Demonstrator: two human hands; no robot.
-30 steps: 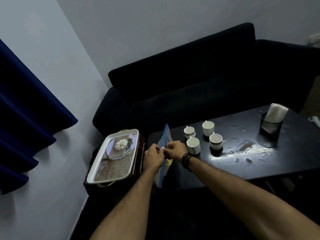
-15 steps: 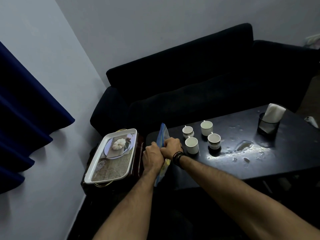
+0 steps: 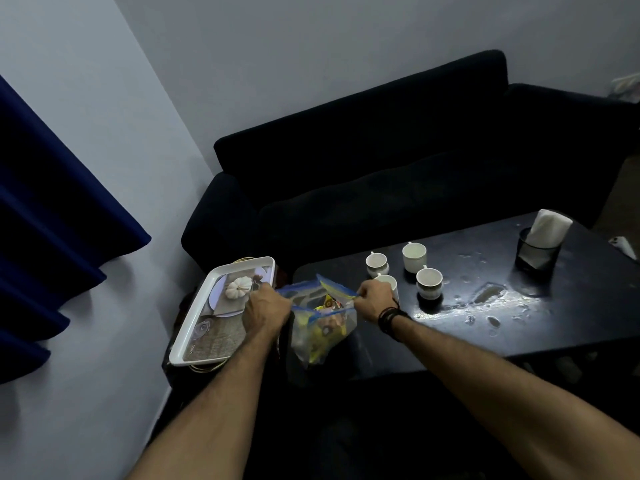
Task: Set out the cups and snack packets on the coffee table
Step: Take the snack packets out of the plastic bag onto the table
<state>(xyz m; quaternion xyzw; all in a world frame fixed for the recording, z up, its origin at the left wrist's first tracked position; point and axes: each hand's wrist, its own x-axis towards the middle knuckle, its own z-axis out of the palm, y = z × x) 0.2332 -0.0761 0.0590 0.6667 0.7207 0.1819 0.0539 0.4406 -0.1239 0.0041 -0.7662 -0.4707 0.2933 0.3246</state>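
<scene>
Nearest the camera, both forearms are reaching in toward the near left corner of the desk [image 3: 519, 327]. There the left hand [image 3: 266, 308] and the right hand [image 3: 374, 299] are each pinching one side of the blue-zippered mouth of a clear plastic bag [image 3: 320, 327], the fingers of both clamped on its rim and holding the mouth spread wide. The bag is hanging at the desk's left edge, and yellow snack packets [image 3: 320, 332] are sitting inside it.

Judging by this, the step in hand is opening the bag to get the packets out. The next move calls for one hand to let go of the rim, reach inside and lift a packet onto the desk while the other steadies the bag.

Just past the right hand, four white cups [image 3: 414, 257] are standing upright in a cluster near the left end of the desk. Toward the far right corner a dark mesh holder [image 3: 536, 252] is carrying white tissue. Left of the desk a white tray [image 3: 221, 313] is resting on a low stand.

The packets' printing is too small and dim to read, and no other writing is legible.
</scene>
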